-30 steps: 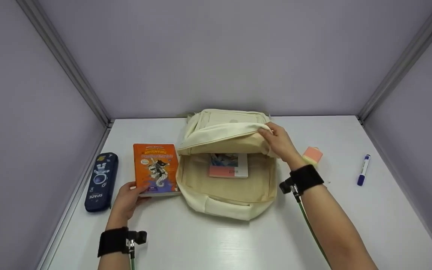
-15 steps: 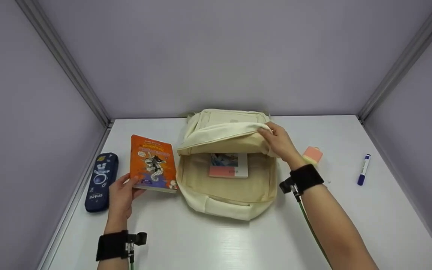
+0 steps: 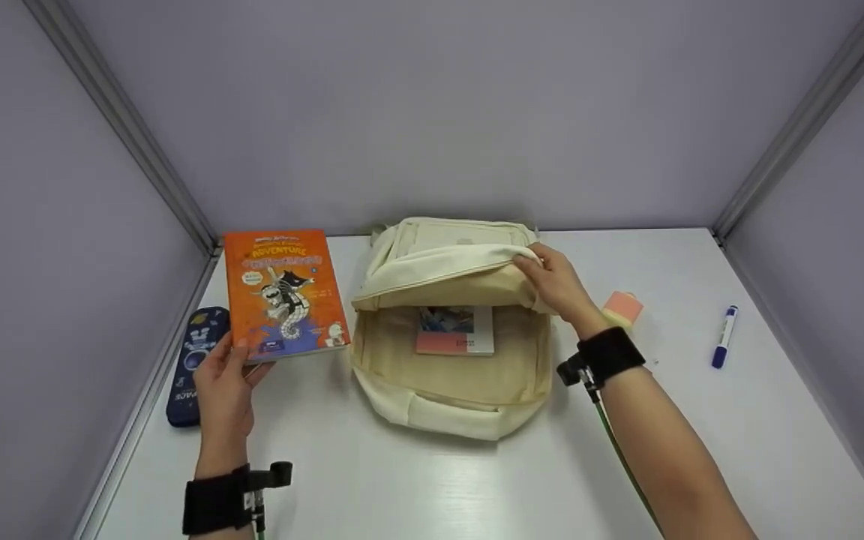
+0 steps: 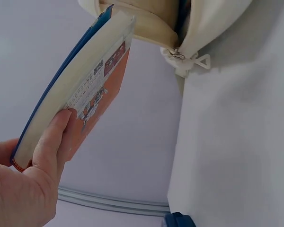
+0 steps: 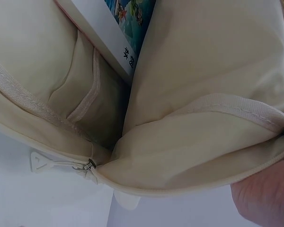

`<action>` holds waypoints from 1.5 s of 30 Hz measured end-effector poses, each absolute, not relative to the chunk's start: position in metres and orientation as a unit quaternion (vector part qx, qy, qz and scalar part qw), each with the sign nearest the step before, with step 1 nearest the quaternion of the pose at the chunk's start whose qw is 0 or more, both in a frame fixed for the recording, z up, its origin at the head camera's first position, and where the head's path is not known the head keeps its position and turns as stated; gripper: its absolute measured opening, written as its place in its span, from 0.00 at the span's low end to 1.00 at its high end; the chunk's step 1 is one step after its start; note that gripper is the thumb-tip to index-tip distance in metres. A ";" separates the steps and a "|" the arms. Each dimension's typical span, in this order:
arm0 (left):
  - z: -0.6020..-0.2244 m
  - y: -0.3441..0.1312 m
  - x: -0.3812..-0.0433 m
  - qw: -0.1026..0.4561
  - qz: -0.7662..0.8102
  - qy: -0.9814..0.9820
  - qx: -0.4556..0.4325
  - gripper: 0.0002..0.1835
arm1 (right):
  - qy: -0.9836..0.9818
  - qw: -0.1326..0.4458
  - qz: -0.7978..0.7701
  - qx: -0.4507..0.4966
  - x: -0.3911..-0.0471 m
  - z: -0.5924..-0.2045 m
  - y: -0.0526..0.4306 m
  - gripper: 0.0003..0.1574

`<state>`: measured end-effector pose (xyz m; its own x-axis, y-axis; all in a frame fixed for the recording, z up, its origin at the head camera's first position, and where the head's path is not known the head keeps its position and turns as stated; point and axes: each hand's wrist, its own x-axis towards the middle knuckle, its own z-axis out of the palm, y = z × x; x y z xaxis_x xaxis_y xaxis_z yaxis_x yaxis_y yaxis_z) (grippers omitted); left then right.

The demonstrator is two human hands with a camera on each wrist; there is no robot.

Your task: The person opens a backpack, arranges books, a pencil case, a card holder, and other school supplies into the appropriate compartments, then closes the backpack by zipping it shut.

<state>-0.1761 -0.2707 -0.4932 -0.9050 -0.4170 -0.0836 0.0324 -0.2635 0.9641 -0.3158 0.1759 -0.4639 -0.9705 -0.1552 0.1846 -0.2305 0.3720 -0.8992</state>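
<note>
Gripping an orange book (image 3: 286, 300) with the left hand (image 3: 223, 386), thumb on the illustrated front cover near its lower left corner, fingers pressed to the back. Holding it tilted above the white desk (image 3: 432, 495), cover turned toward the head camera, just left of a cream backpack (image 3: 454, 420). Pinching the edge of the backpack's raised flap (image 3: 447, 262) with the right hand (image 3: 561, 289), both hands well apart. Exposing under the flap, inside the main compartment, a smaller book (image 3: 454, 334) with a blue picture above a pink-and-white strip, its top hidden. Blocking part of a dark blue pencil case (image 3: 186, 386) from the head view with the left hand, near the desk's left edge. Having a pink-and-yellow block (image 3: 623, 306) near the right wrist and, farther right, a white marker (image 3: 724, 337) with a blue cap. Wearing a black band (image 3: 612, 354) with a small camera on each wrist.
</note>
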 end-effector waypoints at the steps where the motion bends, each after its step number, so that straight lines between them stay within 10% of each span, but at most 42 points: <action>1: -0.491 -0.270 -0.175 0.147 -0.780 -0.587 0.158 0.25 | -0.828 0.031 0.548 0.117 -0.316 -0.464 0.175 0.14; 22: -0.474 -0.223 -0.172 0.086 -0.836 -0.540 0.045 0.23 | -0.831 0.038 0.543 0.117 -0.319 -0.464 0.179 0.15; 45: -0.495 -0.207 -0.168 -0.148 -0.727 -0.656 -0.135 0.25 | -0.836 0.034 0.536 0.114 -0.309 -0.455 0.177 0.15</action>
